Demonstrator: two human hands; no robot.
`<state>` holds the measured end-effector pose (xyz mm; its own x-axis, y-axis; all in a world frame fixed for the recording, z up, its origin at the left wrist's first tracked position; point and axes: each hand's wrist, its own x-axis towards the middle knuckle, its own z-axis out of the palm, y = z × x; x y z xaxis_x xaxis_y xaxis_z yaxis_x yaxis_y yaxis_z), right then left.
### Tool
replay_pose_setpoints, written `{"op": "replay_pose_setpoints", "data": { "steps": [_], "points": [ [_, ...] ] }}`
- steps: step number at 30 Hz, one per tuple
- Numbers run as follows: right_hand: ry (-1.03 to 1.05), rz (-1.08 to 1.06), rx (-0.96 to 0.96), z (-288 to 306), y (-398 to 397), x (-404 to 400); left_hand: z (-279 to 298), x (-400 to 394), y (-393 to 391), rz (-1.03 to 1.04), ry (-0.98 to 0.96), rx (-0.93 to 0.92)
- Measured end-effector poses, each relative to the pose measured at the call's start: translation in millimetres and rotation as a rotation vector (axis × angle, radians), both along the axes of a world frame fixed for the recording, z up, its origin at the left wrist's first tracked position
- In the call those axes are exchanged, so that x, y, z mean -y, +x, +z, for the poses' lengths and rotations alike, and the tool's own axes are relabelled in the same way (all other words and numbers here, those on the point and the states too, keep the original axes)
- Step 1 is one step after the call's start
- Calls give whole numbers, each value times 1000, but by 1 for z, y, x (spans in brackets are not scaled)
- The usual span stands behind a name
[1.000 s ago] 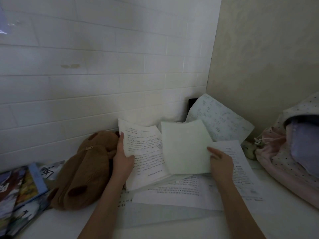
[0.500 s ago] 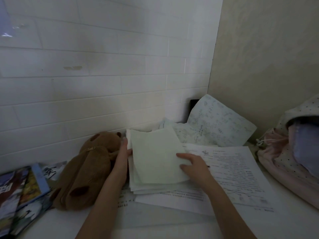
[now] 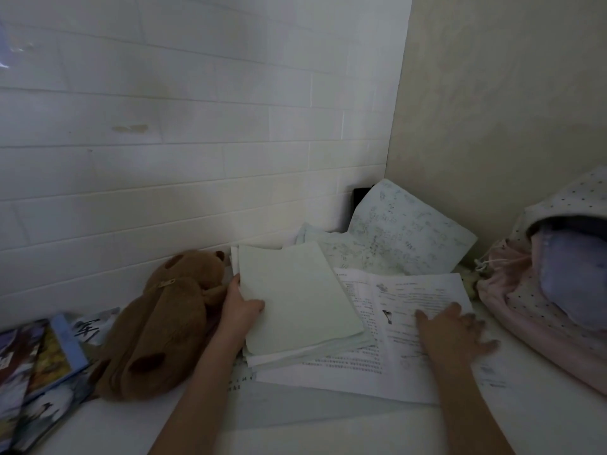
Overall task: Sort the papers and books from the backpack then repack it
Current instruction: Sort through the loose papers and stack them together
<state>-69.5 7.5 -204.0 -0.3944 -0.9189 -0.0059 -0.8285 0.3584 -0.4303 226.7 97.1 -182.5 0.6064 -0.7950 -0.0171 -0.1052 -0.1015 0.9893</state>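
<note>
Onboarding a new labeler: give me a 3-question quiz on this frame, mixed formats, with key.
1. True or false: the left hand holds the pale stack at its left edge.
2. Multiple choice: the right hand is A) gripping the pink bag; B) lying flat, fingers spread, on the printed sheets; C) lifting the plush toy.
3. Fill in: the books lie to the ____ of the plush toy.

Key: 1 true; 2 B; 3 left.
</note>
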Motion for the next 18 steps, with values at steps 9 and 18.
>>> {"op": "replay_pose_setpoints", "data": {
  "steps": [9,18],
  "points": [
    [-182,145,-129,2,9,2,-4,0,-1,-6,-51,66],
    [-220,212,1062,59,-3,-14,-4,-1,0,-40,-105,122]
  ]
}}
